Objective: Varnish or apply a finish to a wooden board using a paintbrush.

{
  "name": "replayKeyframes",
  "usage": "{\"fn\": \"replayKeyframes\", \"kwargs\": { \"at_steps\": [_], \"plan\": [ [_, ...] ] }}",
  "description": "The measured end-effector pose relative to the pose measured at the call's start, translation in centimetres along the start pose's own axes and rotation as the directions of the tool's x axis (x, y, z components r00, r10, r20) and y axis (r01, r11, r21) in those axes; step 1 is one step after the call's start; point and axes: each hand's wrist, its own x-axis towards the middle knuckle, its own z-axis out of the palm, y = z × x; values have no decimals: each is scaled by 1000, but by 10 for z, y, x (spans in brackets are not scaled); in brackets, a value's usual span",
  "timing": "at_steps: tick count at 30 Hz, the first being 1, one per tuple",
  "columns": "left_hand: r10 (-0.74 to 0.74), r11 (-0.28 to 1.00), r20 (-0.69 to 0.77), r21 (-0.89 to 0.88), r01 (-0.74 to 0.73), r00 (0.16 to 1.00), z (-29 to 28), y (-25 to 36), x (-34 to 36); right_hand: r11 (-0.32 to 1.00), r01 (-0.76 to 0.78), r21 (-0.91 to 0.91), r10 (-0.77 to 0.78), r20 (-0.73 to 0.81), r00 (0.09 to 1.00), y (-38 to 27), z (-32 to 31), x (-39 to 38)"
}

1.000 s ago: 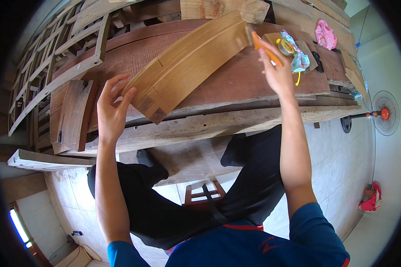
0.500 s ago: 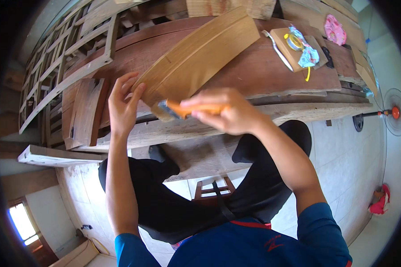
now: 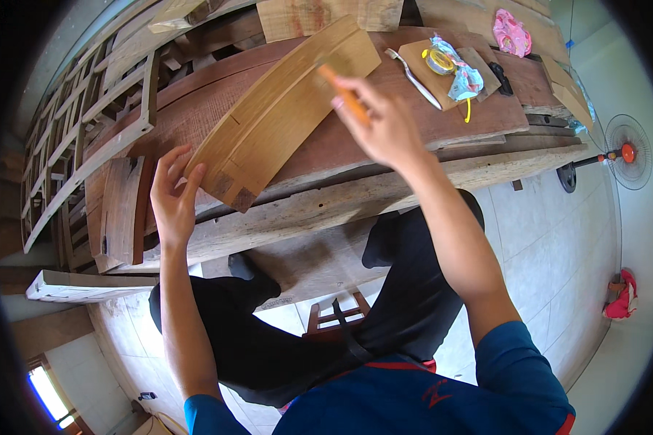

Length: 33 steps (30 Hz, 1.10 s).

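A long, slightly curved light-brown wooden board (image 3: 268, 130) lies slantwise over the reddish-brown plank bench (image 3: 421, 130), its near end patched dark. My left hand (image 3: 174, 192) grips the board's near left edge, the thumb on top and the fingers along the side. An orange-handled paintbrush (image 3: 350, 98) is closed in my right hand (image 3: 384, 123), above the board's far half. Its tip is smeared by motion, so whether the bristles touch the wood cannot be made out.
Right of the board lie a toothbrush (image 3: 413, 80) and a yellow tape roll (image 3: 438, 61) beside a blue crumpled wrapper (image 3: 466, 80). A pink cloth (image 3: 511, 32) lies farther back. Slatted wooden frames (image 3: 87, 123) stand at left, a fan (image 3: 626, 152) at right.
My right hand has swung the paintbrush from the board's near end up toward its far half. My left hand keeps its place at the board's edge. The whole view has shifted slightly.
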Motion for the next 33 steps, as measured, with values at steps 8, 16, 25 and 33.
{"fn": "replayKeyframes", "kwargs": {
  "at_steps": [8,16,25,33],
  "plan": [
    [-11,1000,6,-19,11,1000,1,-1,1,898,-70,434,-21,201,979,46,-24,17],
    [23,999,31,47,-24,999,1,5,4,981,-131,140,136,-24,990,67,-13,10],
    [18,995,49,98,-23,999,-1,5,3,915,-125,383,135,1,991,63,-20,17],
    [31,984,75,171,-43,997,-6,8,-1,911,-209,356,236,-34,971,60,-12,19]
  ]
}}
